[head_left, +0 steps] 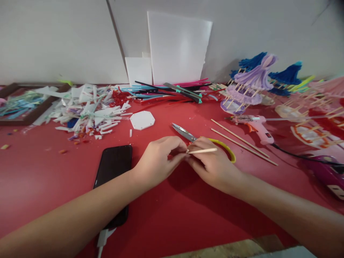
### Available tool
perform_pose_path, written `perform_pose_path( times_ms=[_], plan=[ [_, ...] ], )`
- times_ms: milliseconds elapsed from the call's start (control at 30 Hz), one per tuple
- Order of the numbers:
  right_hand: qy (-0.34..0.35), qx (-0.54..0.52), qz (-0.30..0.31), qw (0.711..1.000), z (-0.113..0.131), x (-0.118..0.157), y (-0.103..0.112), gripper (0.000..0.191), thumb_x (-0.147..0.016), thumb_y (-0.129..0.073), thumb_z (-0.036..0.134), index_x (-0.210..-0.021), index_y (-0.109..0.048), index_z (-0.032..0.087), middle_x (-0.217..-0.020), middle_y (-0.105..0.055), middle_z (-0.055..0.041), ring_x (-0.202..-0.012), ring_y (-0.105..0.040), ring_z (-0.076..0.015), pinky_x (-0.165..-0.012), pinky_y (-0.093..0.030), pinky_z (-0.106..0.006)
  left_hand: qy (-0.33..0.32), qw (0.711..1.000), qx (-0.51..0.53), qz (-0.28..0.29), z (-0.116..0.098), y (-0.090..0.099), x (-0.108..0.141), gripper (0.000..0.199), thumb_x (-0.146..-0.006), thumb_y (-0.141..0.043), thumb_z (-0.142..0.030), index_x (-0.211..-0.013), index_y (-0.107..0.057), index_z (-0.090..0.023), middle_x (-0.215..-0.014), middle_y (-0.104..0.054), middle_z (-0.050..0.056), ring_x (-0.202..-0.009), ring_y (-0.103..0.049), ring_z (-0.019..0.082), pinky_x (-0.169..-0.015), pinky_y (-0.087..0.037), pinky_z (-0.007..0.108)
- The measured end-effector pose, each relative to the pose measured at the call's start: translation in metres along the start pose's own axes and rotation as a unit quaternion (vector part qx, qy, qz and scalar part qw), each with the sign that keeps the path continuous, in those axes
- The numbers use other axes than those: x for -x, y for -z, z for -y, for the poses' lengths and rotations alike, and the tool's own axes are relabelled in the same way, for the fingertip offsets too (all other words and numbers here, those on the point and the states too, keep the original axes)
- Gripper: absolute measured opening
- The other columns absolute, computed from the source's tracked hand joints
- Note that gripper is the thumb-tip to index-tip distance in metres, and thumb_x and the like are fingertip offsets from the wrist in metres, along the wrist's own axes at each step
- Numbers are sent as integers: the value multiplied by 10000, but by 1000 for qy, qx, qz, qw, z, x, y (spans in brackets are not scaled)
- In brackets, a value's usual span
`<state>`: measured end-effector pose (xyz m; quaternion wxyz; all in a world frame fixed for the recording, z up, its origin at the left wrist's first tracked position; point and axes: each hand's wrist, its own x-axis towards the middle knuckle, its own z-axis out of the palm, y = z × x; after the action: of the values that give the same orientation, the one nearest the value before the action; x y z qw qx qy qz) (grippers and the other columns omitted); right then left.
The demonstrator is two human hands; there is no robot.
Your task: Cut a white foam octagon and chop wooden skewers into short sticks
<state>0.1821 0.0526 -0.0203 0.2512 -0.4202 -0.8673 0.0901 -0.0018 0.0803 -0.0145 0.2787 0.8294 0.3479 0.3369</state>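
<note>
A short wooden stick [202,151] points to the right from between my two hands, over the red table. My left hand [158,159] pinches at its left end with thumb and forefinger. My right hand [215,165] is closed around the same stick, its fingertips meeting those of the left. Just behind the right hand lie scissors [185,132] with yellow handles, partly covered by that hand. Two longer wooden sticks [242,141] rest to the right. A white octagonal plate [142,120] with small holes along its edge lies beyond the left hand.
A black phone [116,161] with a cable lies under my left forearm. White scraps [91,107] are heaped at back left. Pipe cleaners [156,94] and a box cutter [184,93] lie near the wall. A pink glue gun [259,129] and several carousel-like models [242,96] occupy the right.
</note>
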Motion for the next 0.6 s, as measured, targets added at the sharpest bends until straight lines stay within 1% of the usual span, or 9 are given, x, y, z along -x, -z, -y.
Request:
perform_pose_path(
  times_ms=[133, 200, 267, 333, 367, 433, 500, 600],
  plan=[
    [-11, -3, 7, 1000, 1, -6, -2, 192, -912, -456, 144, -794, -602, 183, -804, -648, -76, -791, -583, -214, -713, -476, -366, -16, 1000, -18, -1, -1, 2, 0, 114, -818, -636, -110, -737, -583, -171, -712, -633, -22, -655, -579, 101, -603, -458, 197],
    [-17, -17, 8, 1000, 1, -10, -3, 213, -892, -448, 96, -756, -586, 185, -790, -644, -71, -771, -579, -205, -713, -473, -355, -1, 1000, -16, -13, -1, 4, -1, 105, -808, -658, -116, -748, -595, -173, -717, -640, -21, -664, -587, 105, -604, -466, 196],
    [-17, -38, 11, 999, -1, -14, -4, 212, -857, -454, 58, -759, -590, 187, -810, -648, -68, -786, -580, -202, -726, -472, -350, 10, 999, 4, -31, -1, 6, -2, 73, -795, -694, -144, -810, -633, -179, -778, -661, -3, -718, -611, 116, -622, -490, 196],
    [-13, -51, 17, 998, -2, -17, -5, 227, -829, -452, 38, -774, -607, 195, -832, -651, -64, -812, -584, -205, -742, -470, -353, -7, 998, 31, -46, 0, 8, -4, 94, -801, -705, -175, -890, -676, -190, -870, -681, 25, -808, -635, 134, -693, -522, 215],
    [-11, -55, 20, 998, -3, -18, -5, 243, -817, -447, 29, -773, -614, 200, -834, -650, -60, -818, -584, -206, -749, -469, -356, -22, 998, 46, -45, 1, 8, -5, 117, -803, -707, -184, -918, -694, -197, -912, -686, 37, -844, -643, 141, -737, -531, 231],
    [-11, -55, 24, 998, -4, -18, -6, 274, -798, -432, 7, -756, -619, 204, -834, -647, -57, -826, -583, -205, -773, -467, -362, -44, 995, 78, -35, 1, 8, -7, 125, -798, -714, -183, -920, -720, -208, -944, -693, 47, -858, -656, 146, -791, -537, 252],
    [-17, -54, 22, 998, -5, -17, -8, 272, -813, -432, 14, -758, -624, 199, -830, -643, -59, -828, -579, -204, -786, -468, -363, -44, 993, 105, -32, 1, 6, -9, 91, -794, -714, -171, -879, -729, -201, -917, -700, 46, -828, -663, 142, -781, -541, 246],
    [-35, -65, 0, 997, -7, -15, -11, 214, -890, -473, 98, -812, -652, 184, -823, -654, -64, -813, -572, -204, -768, -471, -359, -12, 991, 125, -41, 0, 5, -11, 48, -813, -686, -166, -820, -725, -193, -847, -707, 32, -775, -662, 135, -731, -540, 231]
  ],
)
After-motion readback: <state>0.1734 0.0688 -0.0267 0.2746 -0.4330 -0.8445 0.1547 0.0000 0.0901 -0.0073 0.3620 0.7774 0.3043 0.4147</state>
